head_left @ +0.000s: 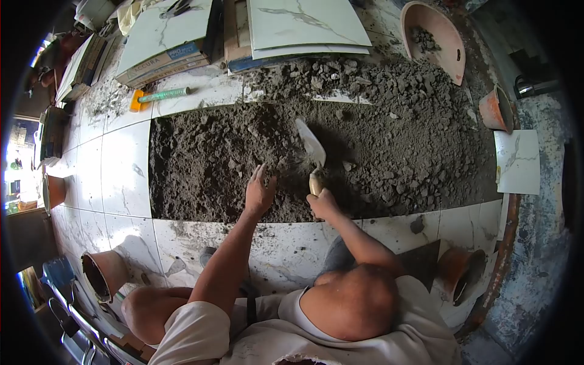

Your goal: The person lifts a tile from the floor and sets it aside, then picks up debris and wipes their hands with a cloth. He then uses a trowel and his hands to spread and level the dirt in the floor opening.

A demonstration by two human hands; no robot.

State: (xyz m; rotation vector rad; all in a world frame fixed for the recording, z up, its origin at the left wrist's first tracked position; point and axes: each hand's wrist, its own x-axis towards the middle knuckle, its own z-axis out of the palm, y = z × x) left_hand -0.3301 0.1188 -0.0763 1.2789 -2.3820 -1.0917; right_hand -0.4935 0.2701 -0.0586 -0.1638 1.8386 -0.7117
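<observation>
My right hand (323, 205) is closed around the wooden handle of a trowel (312, 146). The trowel's pale blade points up and to the left, over the grey crumbly mortar (207, 158). To its left, my left hand (261, 191) has its fingers apart, with the fingertips at the mortar and nothing held. The mortar fills a long untiled strip between white marbled tiles (125, 173). It looks rough and dark on the left, while a heap of looser, paler grains (407, 128) lies on the right.
Tile boxes (161, 70) and stacked tiles (304, 27) stand beyond the strip. A mallet (159, 96) with an orange head lies at the upper left. A basin (433, 42) holds some mortar at the upper right. Buckets (106, 274) sit around the edges.
</observation>
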